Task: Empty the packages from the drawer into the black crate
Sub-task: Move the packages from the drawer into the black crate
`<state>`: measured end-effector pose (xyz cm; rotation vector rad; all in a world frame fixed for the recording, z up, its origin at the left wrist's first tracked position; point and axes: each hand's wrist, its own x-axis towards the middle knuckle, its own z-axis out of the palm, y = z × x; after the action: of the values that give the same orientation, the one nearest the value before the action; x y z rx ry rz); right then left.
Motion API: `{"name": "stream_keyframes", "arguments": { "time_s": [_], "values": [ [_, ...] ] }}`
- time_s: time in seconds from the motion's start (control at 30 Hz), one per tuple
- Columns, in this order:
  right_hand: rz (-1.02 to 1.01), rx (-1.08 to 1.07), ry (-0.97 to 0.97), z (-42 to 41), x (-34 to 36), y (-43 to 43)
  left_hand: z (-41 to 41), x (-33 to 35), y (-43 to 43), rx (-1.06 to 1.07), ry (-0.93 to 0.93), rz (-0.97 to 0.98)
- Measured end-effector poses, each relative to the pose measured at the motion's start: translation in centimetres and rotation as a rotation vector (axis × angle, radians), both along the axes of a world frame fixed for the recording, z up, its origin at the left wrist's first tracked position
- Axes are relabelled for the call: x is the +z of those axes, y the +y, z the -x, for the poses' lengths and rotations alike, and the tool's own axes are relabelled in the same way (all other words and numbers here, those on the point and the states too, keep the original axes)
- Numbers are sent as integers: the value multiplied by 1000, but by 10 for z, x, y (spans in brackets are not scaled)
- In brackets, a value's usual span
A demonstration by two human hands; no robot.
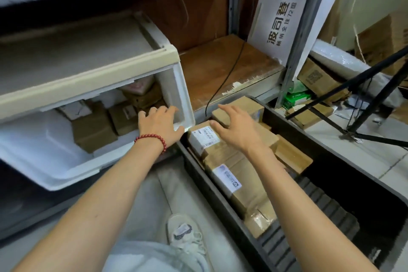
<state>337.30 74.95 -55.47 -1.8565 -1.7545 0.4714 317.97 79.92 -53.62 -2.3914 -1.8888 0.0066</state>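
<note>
The white plastic drawer (44,157) is pulled out at the left and holds several brown cardboard packages (95,130) toward its back right. My left hand (160,123), with a red bead bracelet on the wrist, rests at the drawer's right front corner with fingers loosely bent and holds nothing. The black crate (220,196) lies on the floor to the right, with several labelled cardboard packages (234,174) packed along its left side. My right hand (236,127) hovers over the crate's far packages, fingers spread, just above a brown box (242,106).
A wooden shelf board (220,66) with a black cable lies behind the crate. A white printed board (284,11) leans on a metal rack post. More cardboard boxes and black tripod legs (353,99) crowd the right. My knee and a white shoe (185,234) are below.
</note>
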Motion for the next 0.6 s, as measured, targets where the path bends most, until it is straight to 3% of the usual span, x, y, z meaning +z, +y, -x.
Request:
{"name": "stream_keyframes", "arguments": {
  "time_s": [0.3,0.6],
  "values": [
    [-28,292,-157,108,20,14,129,33,-22,221,-4,71],
    [34,456,-223,189,-11,53,200,-18,-29,329,-66,145]
  ]
}}
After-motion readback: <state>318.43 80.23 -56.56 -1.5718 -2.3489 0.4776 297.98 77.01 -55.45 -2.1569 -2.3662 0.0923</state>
